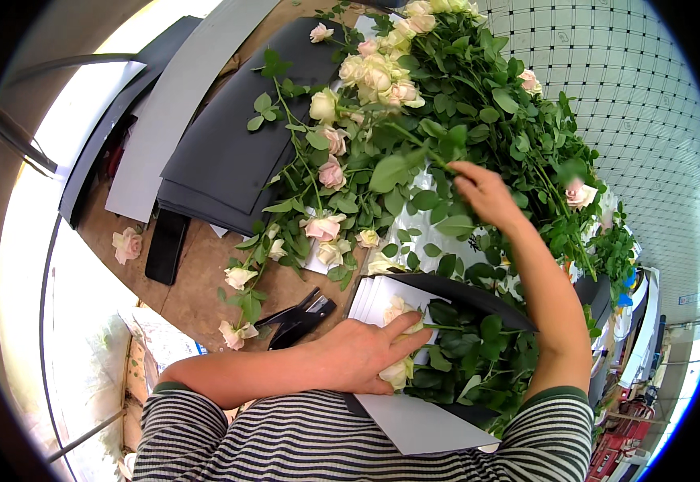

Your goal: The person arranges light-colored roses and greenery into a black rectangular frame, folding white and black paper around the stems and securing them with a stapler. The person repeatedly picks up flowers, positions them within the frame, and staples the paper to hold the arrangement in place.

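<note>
My right hand (487, 195) pinches the green stem of a rose (414, 140) above the flower pile; its leaves are slightly blurred and which bloom belongs to it is hard to tell. Close to my body, my left hand (364, 353) lies with fingers spread over cream roses (399, 373) in an open wrapper of white and black sheets (366, 299). Leafy stems (478, 353) extend rightward from these blooms, between the wrapper's black upper flap and a grey sheet (418, 424) below. A black stapler (302, 319) sits just beyond my left forearm.
Loose pink and cream roses (331, 173) spread across the middle of the brown table (197, 301), beside a big leafy heap (478, 88). Black sheets (237, 136), a long grey board (181, 104) and a black phone (167, 247) lie left. A single rose (127, 245) rests near the edge.
</note>
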Demonstrator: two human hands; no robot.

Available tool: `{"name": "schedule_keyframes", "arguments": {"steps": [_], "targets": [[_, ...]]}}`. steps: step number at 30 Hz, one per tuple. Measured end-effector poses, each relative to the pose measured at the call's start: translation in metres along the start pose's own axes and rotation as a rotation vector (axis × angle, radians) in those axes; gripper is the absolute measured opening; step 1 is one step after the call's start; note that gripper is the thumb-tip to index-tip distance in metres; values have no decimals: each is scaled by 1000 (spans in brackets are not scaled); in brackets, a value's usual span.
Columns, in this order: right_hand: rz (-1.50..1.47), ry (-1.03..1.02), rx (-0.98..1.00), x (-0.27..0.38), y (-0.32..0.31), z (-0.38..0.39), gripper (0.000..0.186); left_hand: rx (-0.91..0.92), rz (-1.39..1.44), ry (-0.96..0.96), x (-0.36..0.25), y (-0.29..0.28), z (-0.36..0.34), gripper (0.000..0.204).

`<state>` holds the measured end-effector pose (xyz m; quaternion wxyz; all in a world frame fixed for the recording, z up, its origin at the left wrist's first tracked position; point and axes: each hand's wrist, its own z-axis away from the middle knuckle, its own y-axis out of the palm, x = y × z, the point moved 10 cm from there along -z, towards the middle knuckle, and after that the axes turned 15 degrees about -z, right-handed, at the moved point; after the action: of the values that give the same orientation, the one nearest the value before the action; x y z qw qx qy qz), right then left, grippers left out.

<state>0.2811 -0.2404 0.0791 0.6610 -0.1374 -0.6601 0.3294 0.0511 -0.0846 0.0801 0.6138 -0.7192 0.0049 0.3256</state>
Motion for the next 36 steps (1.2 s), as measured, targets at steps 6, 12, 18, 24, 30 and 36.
{"name": "schedule_keyframes", "arguments": {"steps": [6, 12, 18, 24, 30, 36], "targets": [[240, -338, -344, 145, -138, 151, 22, 46, -105, -7, -2, -4, -3, 88], [227, -167, -314, 87, -119, 283, 18, -139, -177, 58, -4, -2, 5, 83], [249, 185, -266, -4, -72, 321, 21, -36, -112, 33, -3, 0, 4, 76], [738, 261, -121, 11, -47, 307, 41, -21, -91, 13, -1, 0, 5, 70], [348, -295, -156, 131, -16, 234, 19, 0, -105, 5, 2, 4, 4, 70], [551, -336, -109, 76, 66, 186, 22, -52, -105, 7, 3, 4, 6, 69]]}}
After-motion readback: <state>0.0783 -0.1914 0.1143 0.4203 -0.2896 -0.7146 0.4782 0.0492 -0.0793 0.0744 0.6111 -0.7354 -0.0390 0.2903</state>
